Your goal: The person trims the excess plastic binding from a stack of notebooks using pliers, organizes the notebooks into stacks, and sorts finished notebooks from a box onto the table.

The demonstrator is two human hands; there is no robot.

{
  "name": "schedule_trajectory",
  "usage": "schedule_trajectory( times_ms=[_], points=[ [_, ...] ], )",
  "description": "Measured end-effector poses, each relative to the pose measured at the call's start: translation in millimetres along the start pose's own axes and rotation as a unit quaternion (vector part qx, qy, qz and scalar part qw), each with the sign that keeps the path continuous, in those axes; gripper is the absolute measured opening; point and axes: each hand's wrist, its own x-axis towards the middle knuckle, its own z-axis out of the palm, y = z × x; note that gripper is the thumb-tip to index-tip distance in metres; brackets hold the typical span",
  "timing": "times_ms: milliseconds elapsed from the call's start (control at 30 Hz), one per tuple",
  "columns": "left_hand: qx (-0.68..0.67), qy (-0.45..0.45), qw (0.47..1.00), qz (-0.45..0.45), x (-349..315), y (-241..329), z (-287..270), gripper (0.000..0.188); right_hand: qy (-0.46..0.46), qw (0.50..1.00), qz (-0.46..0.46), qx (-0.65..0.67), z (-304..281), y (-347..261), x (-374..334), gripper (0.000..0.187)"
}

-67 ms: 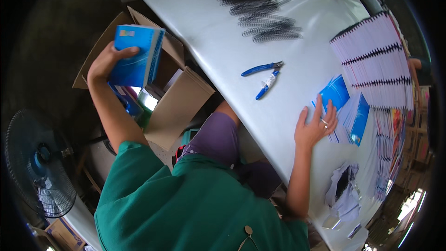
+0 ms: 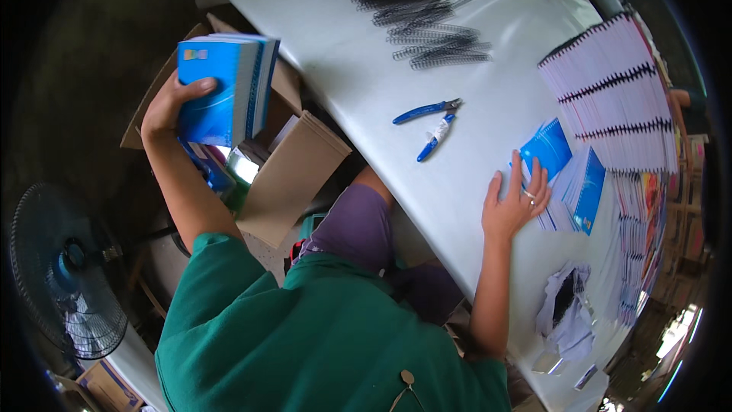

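A stack of blue-covered notebooks (image 2: 210,99) is gripped in my left hand (image 2: 171,107), with the thumb across the top cover. The stack is above an open cardboard box (image 2: 293,175), which has coloured items inside. My right hand (image 2: 517,202) rests on the white table with its fingers spread, a ring on one of them. Its fingertips reach a small blue notebook (image 2: 550,149). Close beside that is a leaning pile of blue notebooks (image 2: 587,191). Blue-handled cutting pliers (image 2: 431,118) lie on the table with jaws and handles apart.
Black spiral coils (image 2: 438,38) lie in a heap at the table's far side. Tall stacks of spiral-bound books (image 2: 610,91) line the right. A torn wrapper (image 2: 564,313) sits near the right edge. On the far left stands a fan (image 2: 69,267).
The notebooks in my left hand have tilted, showing more of their spines and page edges. My right hand has hardly moved.
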Motion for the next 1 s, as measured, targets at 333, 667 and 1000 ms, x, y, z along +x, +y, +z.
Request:
schedule_trajectory(
  times_ms=[333,667,1000],
  points=[
    [-0.407,-0.359,0.839,0.039,5.5,-12.6,195.4,0.063,0.079,0.985,0.042,0.147,-18.4,-4.5,-1.6,0.049],
    [-0.083,-0.421,0.898,-0.093,-10.4,59.3,337.1,0.054,-0.022,0.433,0.302,0.849,-67.5,-18.1,10.8,0.038],
    [-0.323,-0.457,0.795,-0.233,8.6,14.9,369.7,0.056,0.083,0.496,0.341,0.794,-112.0,27.9,-2.8,0.023]
  ],
)
